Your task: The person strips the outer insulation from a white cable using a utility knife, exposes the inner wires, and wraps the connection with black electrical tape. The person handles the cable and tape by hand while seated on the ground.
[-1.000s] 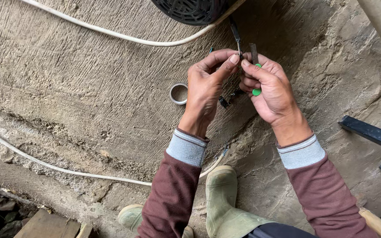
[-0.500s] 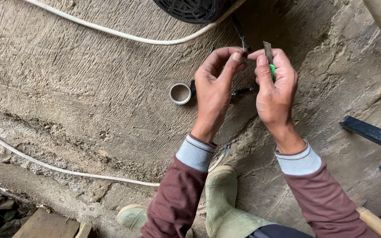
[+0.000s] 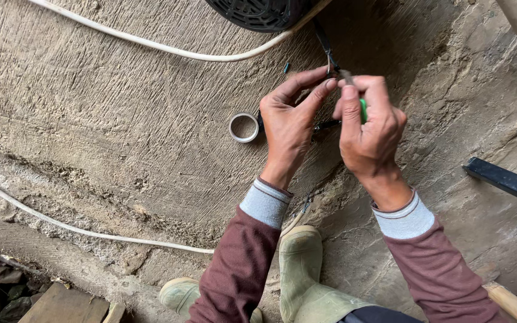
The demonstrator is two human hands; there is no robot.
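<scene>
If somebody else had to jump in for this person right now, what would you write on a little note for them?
Left hand: its fingers pinch the thin dark wire that comes down from the black ribbed housing.
Right hand: wrapped round a green-handled tool, its tip up at the wire end.
Nearby: a grey roll of tape lies on the rough concrete floor, just left of the left hand. A white cable curves past above.
Done: wire end and tool brought together.
Left: the tape roll lies untouched; what state the wire end is in is too small to tell.
</scene>
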